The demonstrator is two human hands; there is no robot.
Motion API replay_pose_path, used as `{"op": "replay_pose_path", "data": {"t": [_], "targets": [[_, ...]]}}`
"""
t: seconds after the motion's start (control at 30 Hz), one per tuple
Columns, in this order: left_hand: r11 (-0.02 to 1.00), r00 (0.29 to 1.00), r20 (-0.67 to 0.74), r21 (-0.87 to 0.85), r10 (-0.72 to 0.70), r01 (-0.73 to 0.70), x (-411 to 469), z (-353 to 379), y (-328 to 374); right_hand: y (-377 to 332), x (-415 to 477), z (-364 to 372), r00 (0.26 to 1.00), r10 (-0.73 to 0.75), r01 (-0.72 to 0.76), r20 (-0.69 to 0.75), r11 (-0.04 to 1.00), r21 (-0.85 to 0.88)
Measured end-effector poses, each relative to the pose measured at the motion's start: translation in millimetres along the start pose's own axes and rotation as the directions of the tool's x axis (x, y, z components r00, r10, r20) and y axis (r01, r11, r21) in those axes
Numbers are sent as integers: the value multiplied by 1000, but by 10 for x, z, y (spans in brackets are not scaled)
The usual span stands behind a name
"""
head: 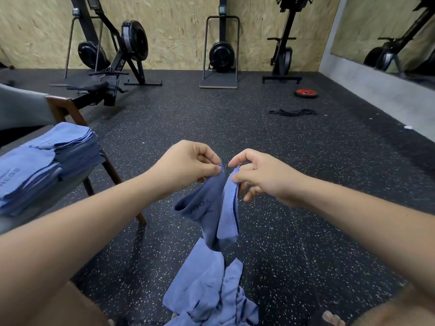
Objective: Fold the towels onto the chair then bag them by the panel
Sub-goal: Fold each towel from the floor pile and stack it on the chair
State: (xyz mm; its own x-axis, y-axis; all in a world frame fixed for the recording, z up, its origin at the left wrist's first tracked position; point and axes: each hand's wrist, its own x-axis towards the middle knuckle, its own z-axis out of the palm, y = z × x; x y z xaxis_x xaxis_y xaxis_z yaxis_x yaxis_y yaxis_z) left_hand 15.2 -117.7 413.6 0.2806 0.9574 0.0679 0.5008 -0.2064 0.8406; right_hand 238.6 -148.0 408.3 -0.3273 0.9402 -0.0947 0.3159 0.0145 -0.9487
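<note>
Two hands are up in the middle, close together but not touching; the left hand point(188, 165) pinches one top corner of a blue towel point(211, 208) between thumb and forefinger; the right hand point(261, 177) pinches the other corner the same way, with its other fingers loosely spread. The towel hangs down between them, bunched in on itself; right below it there's a loose heap of towels point(207, 290) on the floor near the person's feet, and I honestly can't tell if the hanging one touches the heap. Off to the left, a stack of folded towels point(58, 156) in the same blue sits on the seat of a chair point(63, 107) with a dark wooden frame.

The floor point(306, 184) is black rubber matting with white speckles; pretty standard gym stuff. The back wall point(176, 27) is bare chipboard; a rowing machine point(113, 67) stands along it on the left, a ski trainer point(221, 52) is in the middle, and another black machine point(282, 55) is further right. A red weight plate point(306, 93) lies flat on the floor, with a tangle of black bands point(293, 112) just in front of it; a mirror point(388, 31) is on the right wall, above a grey concrete base.
</note>
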Motion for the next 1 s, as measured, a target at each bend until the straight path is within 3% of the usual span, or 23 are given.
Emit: {"op": "replay_pose_path", "data": {"t": [0.37,0.53,0.7,1.0], "targets": [[972,984,-83,190,157,-139,-119,61,141,-49,-33,60,1000,-7,5,24,997,82],[942,960,-78,229,268,-245,-160,134,166,7,-7,76,996,-92,92,-15,995,42],[925,943,-7,201,332,-323,-206,142,193,30,41,-21,978,-163,148,-132,983,-111],[816,919,26,451,394,-362,-93,-32,86,56,106,-262,910,-322,194,-260,887,-419]]}}
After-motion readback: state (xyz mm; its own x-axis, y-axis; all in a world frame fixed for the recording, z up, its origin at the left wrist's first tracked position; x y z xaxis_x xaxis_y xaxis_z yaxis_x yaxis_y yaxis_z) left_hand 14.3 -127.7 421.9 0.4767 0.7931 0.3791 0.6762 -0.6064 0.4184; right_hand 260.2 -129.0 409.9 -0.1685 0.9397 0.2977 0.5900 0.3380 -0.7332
